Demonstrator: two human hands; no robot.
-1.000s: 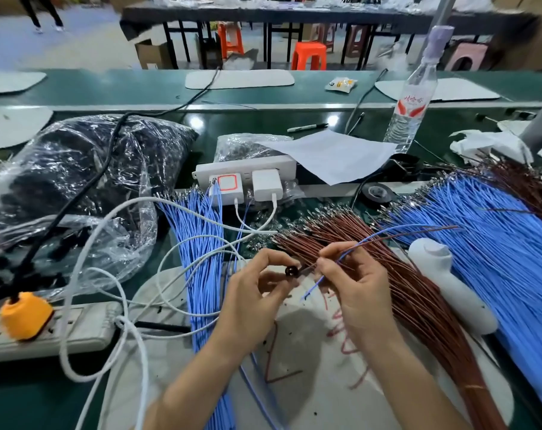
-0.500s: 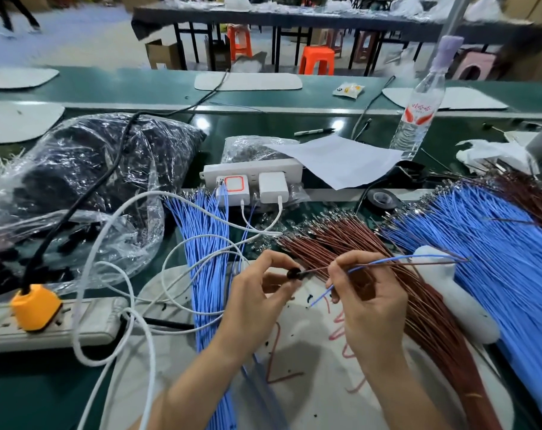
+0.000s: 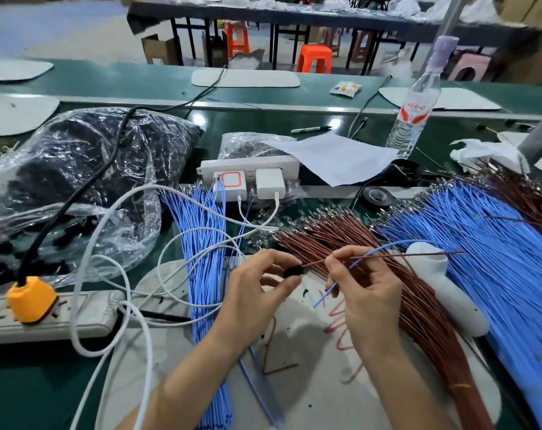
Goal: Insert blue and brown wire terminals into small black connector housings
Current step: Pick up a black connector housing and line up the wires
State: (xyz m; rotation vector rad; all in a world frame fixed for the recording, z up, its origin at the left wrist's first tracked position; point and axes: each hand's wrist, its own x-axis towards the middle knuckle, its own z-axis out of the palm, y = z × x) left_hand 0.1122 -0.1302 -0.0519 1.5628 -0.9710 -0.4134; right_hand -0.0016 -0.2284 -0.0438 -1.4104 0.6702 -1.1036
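The person's two hands hover close together, not touching, over a white work mat (image 3: 297, 395) marked with red scrawl. The left hand (image 3: 254, 299) pinches a small black connector housing (image 3: 293, 270) between thumb and forefinger. The right hand (image 3: 367, 296), just beside it, pinches a single brown wire (image 3: 397, 256) at the fingertips; that wire runs left to meet the housing, though I cannot tell whether its terminal sits inside. The same hand also holds a single blue wire (image 3: 330, 290), whose free end slants down toward the mat. Behind the right hand a thick brown wire bundle (image 3: 425, 318) fans across the green bench, with a white handheld tool (image 3: 453, 296) lying on it and a wide blue wire bundle (image 3: 499, 262) further right. A narrower blue bundle (image 3: 206, 249) lies left of the left hand, crossed by white charger cables (image 3: 114, 234). Those lead up to a white power strip (image 3: 248, 165). At the far left sit a grey power strip with an orange plug (image 3: 30, 301) and a clear plastic bag of dark parts (image 3: 86, 169). A water bottle (image 3: 414, 116) stands at the back right.
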